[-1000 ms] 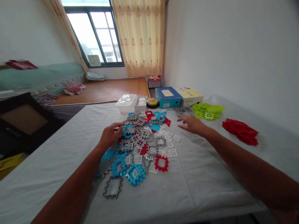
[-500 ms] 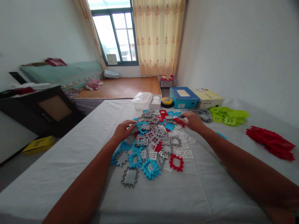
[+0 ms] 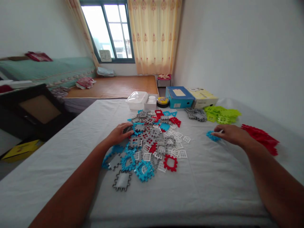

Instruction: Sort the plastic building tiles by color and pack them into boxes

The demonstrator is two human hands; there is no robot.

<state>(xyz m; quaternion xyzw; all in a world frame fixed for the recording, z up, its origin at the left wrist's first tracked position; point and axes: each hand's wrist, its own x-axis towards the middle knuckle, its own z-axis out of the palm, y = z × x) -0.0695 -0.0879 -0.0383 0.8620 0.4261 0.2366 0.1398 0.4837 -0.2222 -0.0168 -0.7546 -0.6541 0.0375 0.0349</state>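
Left hand (image 3: 120, 133): fingers slightly parted at pile (image 3: 152, 134) edge; grip unclear.
Pile: overlapping, flat, notched plastic squares.
White lattices (image 3: 186, 139): thin, window-shaped.
Blue pieces (image 3: 210, 136): toothed, beneath right hand (image 3: 229, 133); fingertips narrow, hold unclear.
Red stack (image 3: 263, 138): partly hidden behind right hand's wrist.

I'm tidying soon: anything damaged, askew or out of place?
No damage is visible at this size. The mixed pile looks untidy, its colours jumbled, while the green pieces lie in their own heap.
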